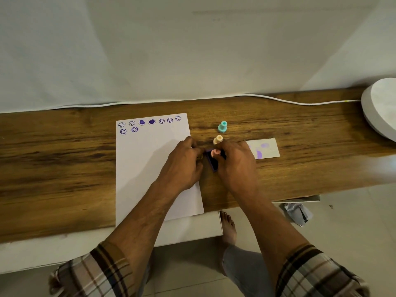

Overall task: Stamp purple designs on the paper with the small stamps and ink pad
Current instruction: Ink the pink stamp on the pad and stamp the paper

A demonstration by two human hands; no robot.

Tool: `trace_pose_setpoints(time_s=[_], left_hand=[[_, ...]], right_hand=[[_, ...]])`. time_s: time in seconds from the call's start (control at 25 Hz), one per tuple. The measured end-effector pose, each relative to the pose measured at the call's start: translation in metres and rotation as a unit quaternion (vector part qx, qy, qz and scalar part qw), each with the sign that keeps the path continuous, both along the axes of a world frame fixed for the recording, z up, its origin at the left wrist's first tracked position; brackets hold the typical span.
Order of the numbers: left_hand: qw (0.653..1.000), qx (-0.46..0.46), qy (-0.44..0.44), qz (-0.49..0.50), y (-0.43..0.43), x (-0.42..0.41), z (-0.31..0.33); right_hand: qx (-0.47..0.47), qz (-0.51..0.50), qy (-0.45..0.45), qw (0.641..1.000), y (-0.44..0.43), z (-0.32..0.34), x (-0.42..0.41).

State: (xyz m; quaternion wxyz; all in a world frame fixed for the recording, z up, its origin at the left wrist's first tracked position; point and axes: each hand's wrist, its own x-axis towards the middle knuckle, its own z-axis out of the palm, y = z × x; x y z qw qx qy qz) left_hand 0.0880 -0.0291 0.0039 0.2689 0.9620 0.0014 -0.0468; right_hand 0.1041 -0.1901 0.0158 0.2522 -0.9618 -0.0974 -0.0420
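Note:
A white paper (147,168) lies on the wooden table (64,168), with purple smileys and hearts (150,122) stamped along its top edge. Just right of the paper sits the dark purple ink pad (212,162). My right hand (234,166) pinches a pink stamp (215,152) that stands on the pad. My left hand (183,166) rests on the paper's right edge, fingers against the pad's left side. A cream stamp (218,139) and a teal stamp (222,126) stand upright behind the pad.
A white scrap (266,148) with purple smudges lies right of my hands. A white cable (278,99) runs along the table's back edge. A round white object (381,108) sits at far right. Crumpled paper (296,213) lies on the floor beside my bare foot.

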Motion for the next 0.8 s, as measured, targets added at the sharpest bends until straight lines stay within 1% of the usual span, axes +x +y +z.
trace_pose_setpoints(time_s=[0.24, 0.48, 0.6, 0.8], left_hand=[[1.000, 0.010, 0.005, -0.003, 0.001, 0.003, -0.003], [1.000, -0.006, 0.014, -0.003, 0.000, 0.001, 0.001], [1.000, 0.001, 0.015, -0.012, -0.001, 0.000, 0.004], [1.000, 0.017, 0.001, -0.008, 0.008, -0.003, 0.012]], right_hand=[[0.004, -0.038, 0.019, 0.999, 0.008, 0.007, -0.005], [-0.016, -0.010, 0.029, 0.999, 0.008, 0.011, -0.003], [-0.020, -0.015, 0.022, 0.999, 0.008, 0.009, -0.003], [0.018, -0.037, 0.022, 0.999, 0.009, 0.004, -0.004]])
